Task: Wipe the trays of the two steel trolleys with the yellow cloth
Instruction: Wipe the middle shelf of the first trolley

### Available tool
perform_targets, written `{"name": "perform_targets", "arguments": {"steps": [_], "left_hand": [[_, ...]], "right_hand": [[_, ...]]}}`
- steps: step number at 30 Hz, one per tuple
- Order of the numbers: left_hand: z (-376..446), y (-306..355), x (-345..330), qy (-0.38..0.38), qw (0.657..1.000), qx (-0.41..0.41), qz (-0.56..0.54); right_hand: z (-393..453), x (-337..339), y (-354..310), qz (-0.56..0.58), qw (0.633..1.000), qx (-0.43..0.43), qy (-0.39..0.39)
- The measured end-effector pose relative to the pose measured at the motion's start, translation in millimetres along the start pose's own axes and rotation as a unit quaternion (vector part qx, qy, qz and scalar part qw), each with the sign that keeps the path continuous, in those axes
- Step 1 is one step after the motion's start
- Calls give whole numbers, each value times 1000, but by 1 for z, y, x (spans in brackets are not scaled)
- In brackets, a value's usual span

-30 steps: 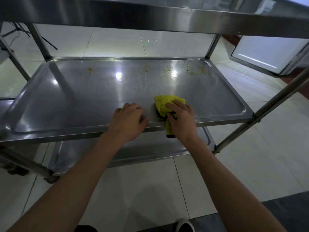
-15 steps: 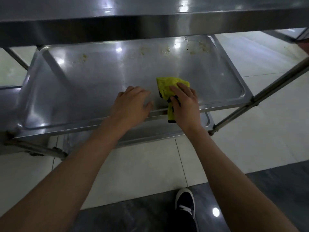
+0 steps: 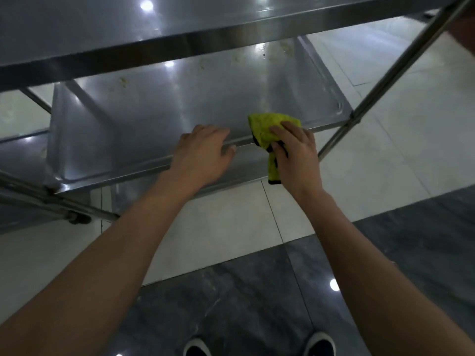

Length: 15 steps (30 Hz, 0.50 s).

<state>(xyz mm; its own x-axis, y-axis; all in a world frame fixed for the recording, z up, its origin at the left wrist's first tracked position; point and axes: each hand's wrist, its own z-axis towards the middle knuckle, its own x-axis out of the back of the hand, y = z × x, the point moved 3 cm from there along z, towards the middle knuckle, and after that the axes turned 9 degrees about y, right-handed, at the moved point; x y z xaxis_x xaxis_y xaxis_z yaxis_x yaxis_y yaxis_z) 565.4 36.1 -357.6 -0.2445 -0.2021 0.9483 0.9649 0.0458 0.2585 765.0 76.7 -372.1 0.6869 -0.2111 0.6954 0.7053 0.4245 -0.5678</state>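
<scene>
The steel trolley's middle tray (image 3: 144,119) fills the centre of the view, with yellowish stains along its far edge. My right hand (image 3: 295,155) grips the bunched yellow cloth (image 3: 270,127) at the tray's near rim, right of centre; a black-edged tail of the cloth hangs below the rim. My left hand (image 3: 203,155) rests on the same near rim, fingers curled over its edge. The top tray (image 3: 102,29) overhangs the far part of the middle tray. A lower tray (image 3: 244,163) shows just beneath the rim.
A slanted steel upright (image 3: 385,78) stands at the right corner. A caster wheel (image 3: 79,218) sits on the floor at the left. Part of a second steel surface (image 3: 15,160) is at the left edge. My shoes (image 3: 318,345) stand on dark floor tiles.
The view has tilted down and the top tray now covers more of the middle tray. Both hands stay at the near rim, the right still holding the cloth there.
</scene>
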Motion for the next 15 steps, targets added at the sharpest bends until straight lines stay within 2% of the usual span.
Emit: {"name": "perform_targets", "arguments": {"steps": [9,15], "left_hand": [[-7,148,33,-64,995,-73,14],[8,301,50,-104,986,-129,-2]], "right_hand": [[-24,145,40,2,995,-93,25],[-32,291,109,-23,984,-169,58]]}}
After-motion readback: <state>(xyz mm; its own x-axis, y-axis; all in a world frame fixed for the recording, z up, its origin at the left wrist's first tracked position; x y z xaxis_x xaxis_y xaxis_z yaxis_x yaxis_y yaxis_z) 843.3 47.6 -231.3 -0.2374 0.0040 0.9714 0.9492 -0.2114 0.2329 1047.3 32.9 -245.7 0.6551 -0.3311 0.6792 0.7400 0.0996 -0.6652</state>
